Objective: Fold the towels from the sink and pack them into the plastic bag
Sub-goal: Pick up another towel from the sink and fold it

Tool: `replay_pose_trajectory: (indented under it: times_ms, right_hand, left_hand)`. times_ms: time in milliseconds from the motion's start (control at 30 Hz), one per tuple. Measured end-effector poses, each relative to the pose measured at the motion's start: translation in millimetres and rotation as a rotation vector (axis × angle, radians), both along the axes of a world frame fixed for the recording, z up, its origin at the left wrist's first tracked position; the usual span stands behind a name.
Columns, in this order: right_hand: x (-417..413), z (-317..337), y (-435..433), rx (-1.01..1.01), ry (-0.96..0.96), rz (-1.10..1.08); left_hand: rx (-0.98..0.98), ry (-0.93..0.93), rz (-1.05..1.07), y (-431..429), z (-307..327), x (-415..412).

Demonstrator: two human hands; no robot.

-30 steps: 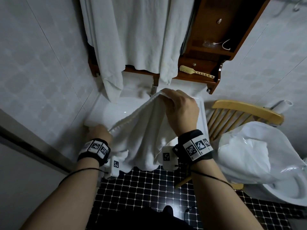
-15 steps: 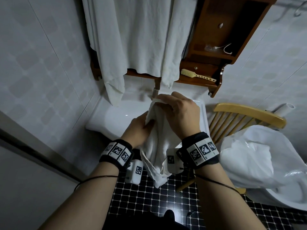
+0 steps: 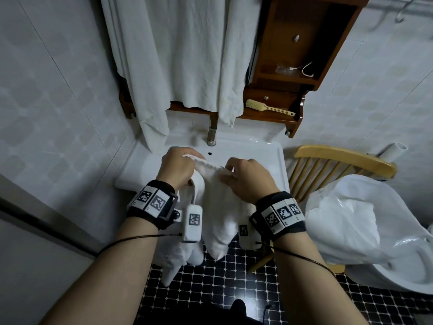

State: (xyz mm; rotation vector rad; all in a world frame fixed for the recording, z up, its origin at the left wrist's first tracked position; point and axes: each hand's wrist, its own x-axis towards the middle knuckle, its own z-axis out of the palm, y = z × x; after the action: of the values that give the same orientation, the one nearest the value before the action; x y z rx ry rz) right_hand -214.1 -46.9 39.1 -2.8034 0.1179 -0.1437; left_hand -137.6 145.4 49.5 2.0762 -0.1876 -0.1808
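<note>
A white towel [image 3: 218, 207] hangs folded in front of the white sink [image 3: 260, 151], its doubled layers drooping toward the floor. My left hand [image 3: 177, 168] grips the towel's top edge at its left end. My right hand [image 3: 246, 179] pinches the same edge a short way to the right. Both hands hover over the sink's front rim. A white plastic bag [image 3: 351, 221] lies open on the wooden chair to my right, with white cloth showing inside it.
Large white towels [image 3: 185, 55] hang from a wooden wall shelf [image 3: 293, 66] above the sink, with a brush [image 3: 267, 107] on it. A faucet [image 3: 212, 134] stands at the sink's back. A wooden chair [image 3: 339, 163] and a toilet [image 3: 398, 273] stand right. Dark mosaic floor tiles lie below.
The towel went from spread wide between my hands to folded in half. My left hand came in to meet the right, then both hands shifted apart along the new top edge.
</note>
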Motion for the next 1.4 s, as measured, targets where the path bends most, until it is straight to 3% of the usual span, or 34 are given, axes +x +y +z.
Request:
replay_pose_trajectory:
  times_ms: [133, 267, 367, 533, 633, 800, 933, 1067, 1200, 1300, 1400]
  right_hand:
    - [-1.0, -13.9, 5.4, 0.037, -0.182, -0.071]
    - [-4.1, -22.4, 16.4, 0.135, 0.079, 0.000]
    - [-0.8, -27.4, 14.9, 0.207, -0.067, -0.207]
    - [-7.6, -16.2, 14.2, 0.710, 0.284, -0.394]
    - [-5.4, -26.8, 15.6, 0.742, 0.209, -0.368]
    - [-7.6, -45.5, 21.9, 1.089, 0.186, -0.129]
    - [-14.6, -44.4, 21.9, 0.894, 0.242, 0.069]
    - [-13.1, -52.7, 15.4, 0.411, 0.384, -0.014]
    - [-20.2, -56.7, 5.6, 0.283, 0.509, 0.101]
    - [-19.8, -52.2, -2.2, 0.232, 0.415, 0.151]
    - [-19.7, -49.6, -2.4, 0.316, 0.150, 0.022]
  left_hand:
    - [-0.022, 0.040, 0.078, -5.0, 14.9, -5.7]
    - [0.000, -0.006, 0.177, -7.6, 21.0, -8.5]
    - [-0.011, -0.010, 0.169, -6.8, 26.1, -5.3]
    - [0.016, 0.005, 0.140, -7.4, 32.0, -1.0]
    - [0.029, -0.019, 0.150, -11.5, 32.4, -3.5]
    - [-0.027, -0.028, 0.201, -18.1, 36.9, -4.5]
    - [-0.093, -0.042, 0.214, -25.8, 42.0, -6.4]
    - [-0.124, -0.077, 0.220, -28.0, 41.4, -6.3]
    - [-0.048, -0.195, 0.190, -23.1, 39.3, -6.9]
    - [-0.017, -0.221, 0.223, -21.7, 41.7, -6.6]
    - [-0.008, -0.225, 0.275, -21.7, 47.8, -7.1]
